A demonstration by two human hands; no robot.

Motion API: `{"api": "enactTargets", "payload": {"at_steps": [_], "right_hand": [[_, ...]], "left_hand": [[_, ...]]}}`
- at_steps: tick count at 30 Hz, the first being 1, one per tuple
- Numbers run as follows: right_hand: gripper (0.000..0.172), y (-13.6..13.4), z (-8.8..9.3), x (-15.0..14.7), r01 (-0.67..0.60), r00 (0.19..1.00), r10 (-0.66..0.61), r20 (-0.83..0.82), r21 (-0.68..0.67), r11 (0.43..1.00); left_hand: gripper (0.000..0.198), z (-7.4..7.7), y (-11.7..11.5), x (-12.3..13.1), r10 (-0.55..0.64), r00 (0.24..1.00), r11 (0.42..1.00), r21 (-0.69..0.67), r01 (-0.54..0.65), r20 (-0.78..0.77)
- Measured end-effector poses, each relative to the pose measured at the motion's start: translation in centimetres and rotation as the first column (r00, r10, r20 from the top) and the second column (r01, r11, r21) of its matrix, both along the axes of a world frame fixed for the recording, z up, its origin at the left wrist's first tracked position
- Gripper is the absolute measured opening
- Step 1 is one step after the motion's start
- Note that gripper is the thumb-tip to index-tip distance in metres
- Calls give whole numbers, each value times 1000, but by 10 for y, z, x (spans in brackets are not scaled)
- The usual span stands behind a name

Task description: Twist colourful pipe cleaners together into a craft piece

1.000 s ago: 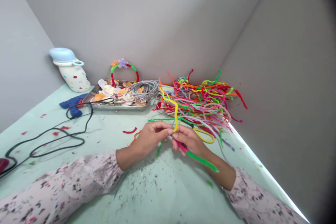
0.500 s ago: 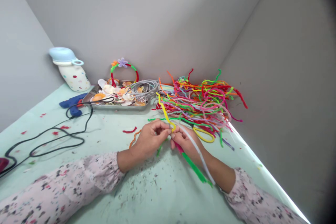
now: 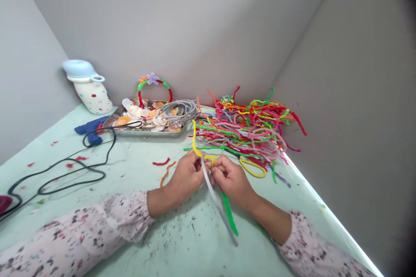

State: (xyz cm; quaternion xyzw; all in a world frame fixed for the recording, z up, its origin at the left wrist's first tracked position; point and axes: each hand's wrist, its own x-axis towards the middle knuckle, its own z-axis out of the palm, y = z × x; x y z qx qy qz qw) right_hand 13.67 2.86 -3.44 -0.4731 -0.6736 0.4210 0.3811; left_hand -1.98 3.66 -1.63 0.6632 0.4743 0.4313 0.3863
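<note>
My left hand point(image 3: 186, 177) is closed in a pinch where a yellow pipe cleaner point(image 3: 194, 140) meets a thin grey strip point(image 3: 214, 199). The yellow pipe cleaner's free end points up and away, and a bent part of it runs across to my right hand point(image 3: 232, 178). That hand is closed too, thumb and finger pressed on the yellow bend. Beneath the right fingers hangs a fuzzy green length point(image 3: 229, 214), with a bit of red above it. The grey strip slants down in front of the green length. How these pieces join is hidden by my fingers.
Loose coloured pipe cleaners point(image 3: 247, 127) lie piled beyond my hands, beside a yellow scissor handle point(image 3: 252, 168). A metal tray point(image 3: 149, 133) holds shells and coiled grey wire point(image 3: 183, 110). A flower-topped hoop point(image 3: 170, 93), blue glue gun point(image 3: 92, 129), black cord point(image 3: 73, 160) and bottle point(image 3: 92, 95) stand left.
The grey strip has swung from over my right wrist to between my hands. The green length hangs more steeply. My hands have moved slightly apart, with the yellow pipe cleaner stretched between them.
</note>
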Motion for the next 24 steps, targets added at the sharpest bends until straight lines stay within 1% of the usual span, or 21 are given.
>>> {"api": "enactTargets", "payload": {"at_steps": [4, 7, 12, 14, 16, 17, 19, 21, 22, 24], "right_hand": [[13, 3, -1, 1, -13, 997, 8, -78, -69, 998], [14, 4, -1, 1, -25, 995, 16, -101, -88, 996], [12, 1, -1, 1, -20, 1000, 20, -21, -20, 1000], [10, 0, -1, 0, -12, 1000, 12, 18, 12, 1000], [5, 0, 0, 1, 12, 999, -15, 34, 72, 997], [7, 0, 0, 2, 32, 999, -35, 28, 120, 992], [21, 2, 1, 3, 73, 997, -75, -1, 236, 969], [29, 4, 2, 5, 93, 995, -95, -12, 360, 928], [29, 4, 3, 6, 88, 995, -95, -3, 418, 904], [23, 5, 4, 8, 59, 996, -87, 31, 513, 856]], "left_hand": [[13, -1, 1, -1, -13, 1000, 998, 56, 15, -22], [16, 1, 0, -2, -42, 999, 997, 62, 42, 0], [19, 5, -1, -1, -21, 1000, 999, -34, 21, -21], [18, 5, 0, -1, -31, 1000, 998, -58, 31, 7], [17, 3, 2, -1, -46, 997, 998, -50, 49, 62], [17, 2, 3, -1, -47, 995, 998, -35, 50, 92], [17, -1, 6, -1, -53, 987, 999, 1, 54, 155], [17, -3, 7, -1, -97, 973, 995, 11, 97, 209], [16, -4, 7, -1, -128, 966, 991, 2, 131, 225], [15, -4, 4, 0, -188, 956, 979, -32, 201, 226]]}}
